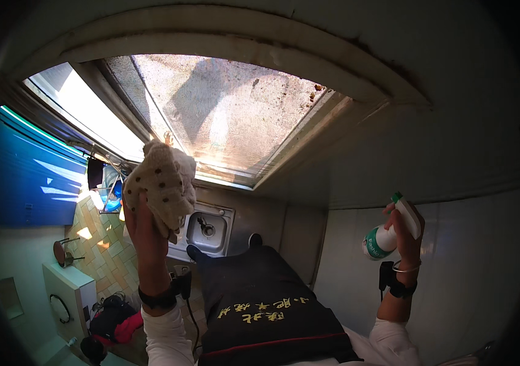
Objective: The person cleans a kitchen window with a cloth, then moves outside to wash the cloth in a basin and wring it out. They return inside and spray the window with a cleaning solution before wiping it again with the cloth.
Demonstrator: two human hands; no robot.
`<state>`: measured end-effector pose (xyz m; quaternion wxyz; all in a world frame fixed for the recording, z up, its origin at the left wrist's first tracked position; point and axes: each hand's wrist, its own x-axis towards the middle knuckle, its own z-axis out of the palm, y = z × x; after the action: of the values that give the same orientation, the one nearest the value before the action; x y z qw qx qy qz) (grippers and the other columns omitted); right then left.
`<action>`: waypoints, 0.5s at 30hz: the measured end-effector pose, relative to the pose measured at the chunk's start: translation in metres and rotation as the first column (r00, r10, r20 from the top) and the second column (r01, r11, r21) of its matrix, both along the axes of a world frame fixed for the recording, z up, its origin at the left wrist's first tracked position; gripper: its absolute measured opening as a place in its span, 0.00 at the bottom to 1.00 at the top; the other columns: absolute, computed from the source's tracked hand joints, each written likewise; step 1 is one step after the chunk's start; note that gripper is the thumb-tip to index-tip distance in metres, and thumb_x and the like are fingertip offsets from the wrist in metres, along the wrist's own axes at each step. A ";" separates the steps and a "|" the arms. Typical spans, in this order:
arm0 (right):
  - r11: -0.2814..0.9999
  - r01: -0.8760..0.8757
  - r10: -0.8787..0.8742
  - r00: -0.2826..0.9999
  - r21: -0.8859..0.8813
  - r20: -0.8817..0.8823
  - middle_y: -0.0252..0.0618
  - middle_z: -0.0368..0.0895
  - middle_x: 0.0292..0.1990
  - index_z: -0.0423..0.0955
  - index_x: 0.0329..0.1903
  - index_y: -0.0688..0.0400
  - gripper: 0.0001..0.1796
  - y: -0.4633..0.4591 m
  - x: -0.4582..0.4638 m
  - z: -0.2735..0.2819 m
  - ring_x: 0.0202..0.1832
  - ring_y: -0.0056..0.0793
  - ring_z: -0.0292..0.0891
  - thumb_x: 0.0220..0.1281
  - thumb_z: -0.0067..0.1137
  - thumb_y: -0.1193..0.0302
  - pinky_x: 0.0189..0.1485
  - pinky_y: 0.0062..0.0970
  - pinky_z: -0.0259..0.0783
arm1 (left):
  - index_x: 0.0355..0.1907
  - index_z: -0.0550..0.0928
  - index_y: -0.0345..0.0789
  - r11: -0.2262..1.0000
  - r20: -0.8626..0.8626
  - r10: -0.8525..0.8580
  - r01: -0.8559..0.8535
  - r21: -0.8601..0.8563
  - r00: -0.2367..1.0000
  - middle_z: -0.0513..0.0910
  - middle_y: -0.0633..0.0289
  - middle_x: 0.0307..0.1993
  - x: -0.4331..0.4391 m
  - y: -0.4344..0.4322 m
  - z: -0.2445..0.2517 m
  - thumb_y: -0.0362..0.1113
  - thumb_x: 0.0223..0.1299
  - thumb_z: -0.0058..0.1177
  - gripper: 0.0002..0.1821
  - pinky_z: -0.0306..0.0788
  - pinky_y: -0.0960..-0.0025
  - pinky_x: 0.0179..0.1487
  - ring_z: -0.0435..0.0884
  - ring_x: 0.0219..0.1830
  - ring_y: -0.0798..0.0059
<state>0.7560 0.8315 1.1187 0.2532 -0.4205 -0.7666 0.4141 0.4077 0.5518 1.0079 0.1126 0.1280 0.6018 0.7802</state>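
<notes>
My left hand (143,224) is raised and closed on a pale, dark-spotted cloth (164,183), which hangs in folds before the lower left part of the window. Some of the fingers are hidden by the cloth. On the right, my right hand (408,231) grips a white spray bottle (381,242) with a green label and a green nozzle, near the wall and apart from the window. Ahead of me are the window's mesh screen (228,110), with dirt specks at its upper right, and a bright glass pane (91,105) beside it.
A steel sink (209,231) lies below the window, near my shoes. On the tiled floor (109,247) at the left are a round stool (61,253), a folding rack (113,201) and a person in red and black (113,320). A white cabinet (68,283) stands nearby. Cables hang from both wrist straps.
</notes>
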 end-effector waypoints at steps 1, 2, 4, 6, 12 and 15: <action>1.000 0.016 -0.016 0.999 0.000 0.029 0.34 0.81 0.32 0.78 0.38 0.62 0.10 0.008 0.011 -0.001 0.26 0.16 0.72 0.64 0.57 0.68 0.32 0.24 0.70 | 0.64 0.67 0.33 0.995 -0.141 0.101 -0.099 0.024 0.985 0.76 0.55 0.54 0.000 0.025 0.019 0.42 0.72 0.47 0.23 0.75 0.66 0.56 0.78 0.55 0.68; 0.999 0.013 -0.015 0.999 0.044 0.035 0.34 0.80 0.30 0.78 0.37 0.62 0.10 0.016 0.018 -0.002 0.26 0.17 0.71 0.64 0.56 0.67 0.33 0.25 0.69 | 0.63 0.68 0.33 0.977 -0.133 0.183 -0.165 0.133 0.974 0.76 0.55 0.54 -0.001 0.050 0.037 0.42 0.71 0.49 0.23 0.74 0.67 0.56 0.77 0.55 0.69; 0.999 0.005 -0.005 1.000 0.046 0.015 0.34 0.80 0.29 0.77 0.36 0.62 0.09 0.026 0.030 -0.004 0.26 0.17 0.71 0.64 0.55 0.68 0.34 0.26 0.69 | 0.61 0.70 0.34 0.944 -0.161 0.269 -0.226 0.241 0.950 0.77 0.56 0.52 -0.008 0.102 0.075 0.40 0.68 0.53 0.23 0.72 0.68 0.55 0.76 0.54 0.71; 0.998 -0.010 0.011 0.999 0.060 -0.030 0.35 0.79 0.28 0.77 0.34 0.62 0.09 0.033 0.035 -0.007 0.26 0.17 0.70 0.64 0.54 0.68 0.35 0.26 0.68 | 0.58 0.72 0.35 0.920 -0.162 0.323 -0.269 0.286 0.932 0.76 0.58 0.49 -0.004 0.155 0.102 0.38 0.66 0.57 0.21 0.71 0.68 0.52 0.75 0.50 0.72; 0.998 0.038 -0.031 0.992 0.048 -0.126 0.37 0.79 0.31 0.76 0.36 0.63 0.12 0.039 0.028 -0.013 0.28 0.19 0.71 0.67 0.51 0.66 0.35 0.26 0.67 | 0.45 0.75 0.37 0.930 -0.693 0.316 -0.356 0.091 0.648 0.73 0.57 0.41 0.064 0.222 0.116 0.37 0.45 0.68 0.24 0.67 0.61 0.50 0.73 0.45 0.59; 0.997 0.074 -0.067 0.984 0.036 -0.167 0.38 0.80 0.33 0.76 0.41 0.65 0.14 0.039 0.029 -0.013 0.28 0.20 0.71 0.68 0.51 0.65 0.36 0.26 0.68 | 0.44 0.75 0.36 0.932 -0.768 0.285 -0.353 0.083 0.573 0.72 0.57 0.39 0.038 0.207 0.109 0.34 0.43 0.68 0.23 0.66 0.63 0.49 0.72 0.43 0.59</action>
<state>0.7852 0.8709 1.1054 0.3394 -0.4061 -0.7361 0.4219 0.4453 0.7587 1.1167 -0.2916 0.3326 0.6351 0.6332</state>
